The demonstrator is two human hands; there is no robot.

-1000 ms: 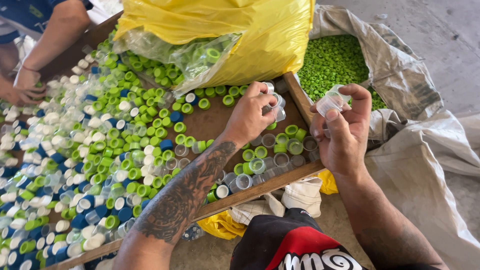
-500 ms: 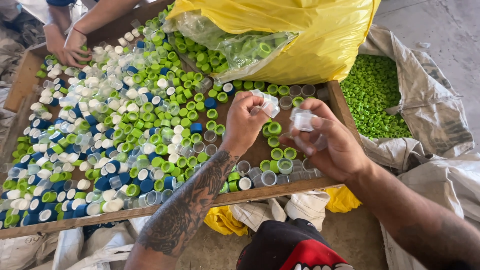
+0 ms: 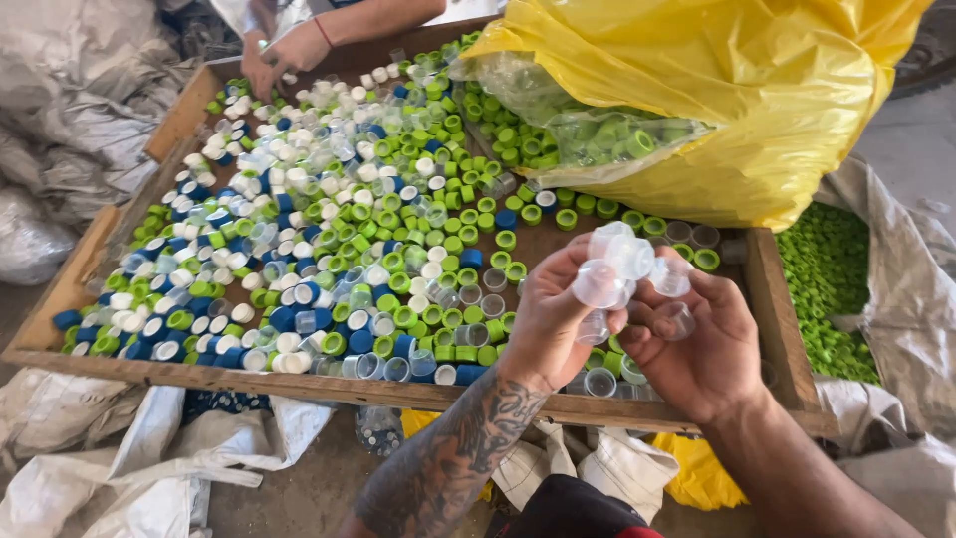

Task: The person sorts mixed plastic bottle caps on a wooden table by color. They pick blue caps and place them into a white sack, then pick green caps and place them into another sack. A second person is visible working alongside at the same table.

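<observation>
The left hand (image 3: 553, 319) and right hand (image 3: 702, 349) meet above the near edge of the wooden tray (image 3: 782, 319); the left fingers (image 3: 588, 261) are clamped on a cluster of clear plastic caps (image 3: 617, 264), held just over the tray; the right fingers (image 3: 687, 289) curl around more clear caps, touching the cluster; green, blue and white caps (image 3: 349, 239) cover the tray; a yellow bag (image 3: 757, 90) lies across its far corner.

**Green, blue, white and clear**

Clear caps (image 3: 619, 267) sit in the hands. The brown wooden tray (image 3: 780, 321) carries lime-green, blue, white and see-through caps (image 3: 329, 249) mixed together. The bag (image 3: 757, 95) over it is bright yellow. The left forearm (image 3: 453, 463) bears dark tattoo patterns. Pale grey sacks (image 3: 70, 70) surround it
</observation>
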